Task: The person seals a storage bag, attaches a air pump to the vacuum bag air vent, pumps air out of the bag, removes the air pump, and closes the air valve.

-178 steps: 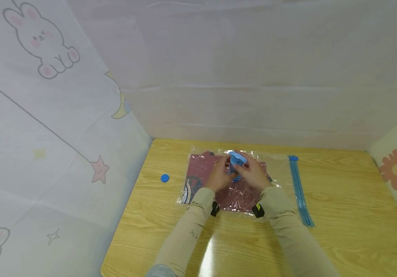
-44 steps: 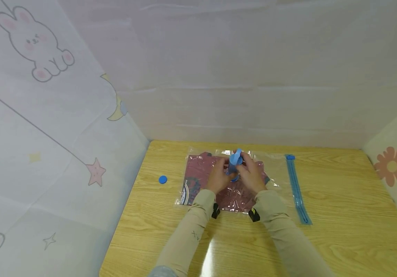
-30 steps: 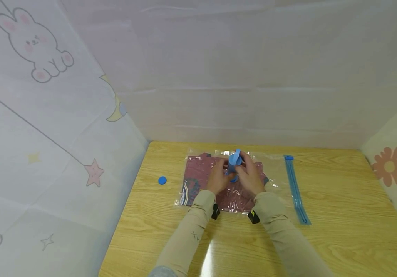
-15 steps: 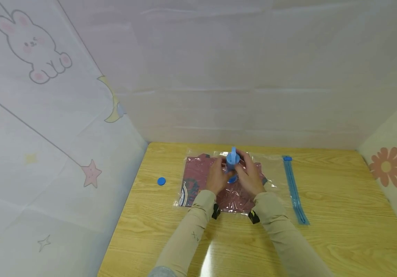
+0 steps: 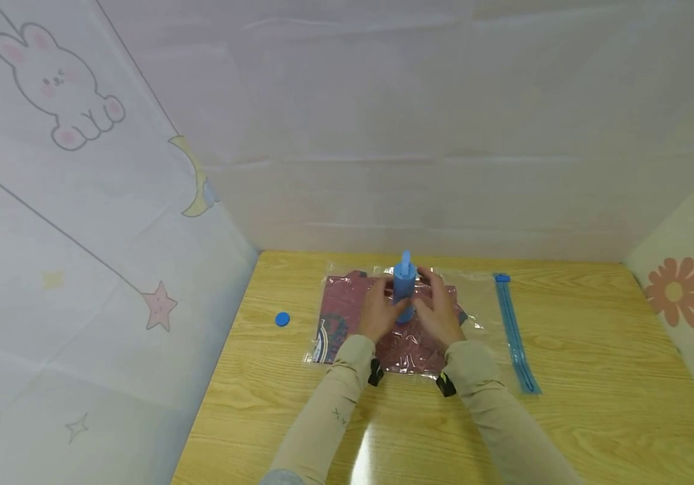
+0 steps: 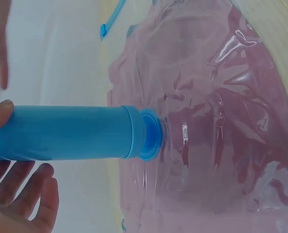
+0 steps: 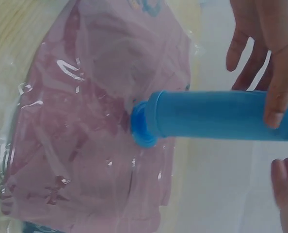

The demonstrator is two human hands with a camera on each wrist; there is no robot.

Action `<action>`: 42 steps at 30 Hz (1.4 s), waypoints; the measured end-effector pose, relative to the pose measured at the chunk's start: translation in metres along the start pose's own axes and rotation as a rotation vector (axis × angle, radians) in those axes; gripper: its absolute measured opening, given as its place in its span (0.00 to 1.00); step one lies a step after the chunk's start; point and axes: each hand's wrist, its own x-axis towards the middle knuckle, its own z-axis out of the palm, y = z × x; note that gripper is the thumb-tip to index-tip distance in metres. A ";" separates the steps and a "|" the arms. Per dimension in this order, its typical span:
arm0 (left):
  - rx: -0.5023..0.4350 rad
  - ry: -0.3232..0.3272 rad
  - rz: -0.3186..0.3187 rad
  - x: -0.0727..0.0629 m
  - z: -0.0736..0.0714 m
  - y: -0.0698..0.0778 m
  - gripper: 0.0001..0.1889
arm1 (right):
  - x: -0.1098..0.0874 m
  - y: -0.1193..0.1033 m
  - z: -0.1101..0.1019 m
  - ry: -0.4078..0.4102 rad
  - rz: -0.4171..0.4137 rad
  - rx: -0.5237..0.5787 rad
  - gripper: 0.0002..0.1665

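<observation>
A clear vacuum storage bag (image 5: 482, 313) with a dark pink garment (image 5: 347, 296) inside lies flat on the table. On its round blue valve (image 7: 142, 127) stands a blue hand pump (image 5: 404, 279), roughly upright. My left hand (image 5: 379, 311) holds the pump's barrel, thumb on the near side and fingers on the far side, as both wrist views show. My right hand (image 5: 439, 313) is close beside the barrel with its fingers apart from it. In the right wrist view, the right fingertips (image 7: 279, 170) do not touch the pump. The pump's handle (image 5: 406, 261) is topmost.
A small round blue cap (image 5: 283, 319) lies on the wooden table (image 5: 595, 350), left of the bag. The bag's blue zip strip (image 5: 515, 333) runs down its right end, its slider (image 5: 502, 277) at the far corner. Printed cloth walls (image 5: 347, 188) enclose the table's back and sides.
The pump's handle has turned, and more of the barrel now shows above my hands. My right fingers have come away from the pump. The bag and cap stay put.
</observation>
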 end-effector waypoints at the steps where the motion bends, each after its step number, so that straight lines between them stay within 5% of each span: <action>1: -0.015 -0.010 -0.015 0.000 0.000 0.000 0.27 | -0.001 0.003 0.000 0.009 0.013 -0.032 0.36; 11: -0.115 -0.077 -0.071 -0.003 0.000 -0.006 0.26 | -0.008 0.036 0.000 -0.038 0.121 -0.266 0.41; 19: -0.187 -0.100 -0.118 -0.005 0.006 -0.006 0.25 | -0.015 0.045 0.002 -0.150 0.196 -0.250 0.43; 34: -0.230 -0.137 -0.118 -0.010 0.012 -0.007 0.27 | -0.015 0.046 0.002 -0.193 0.185 -0.299 0.44; 42: -0.241 -0.251 -0.105 -0.010 0.012 -0.017 0.35 | -0.017 0.051 -0.001 -0.186 0.187 -0.295 0.43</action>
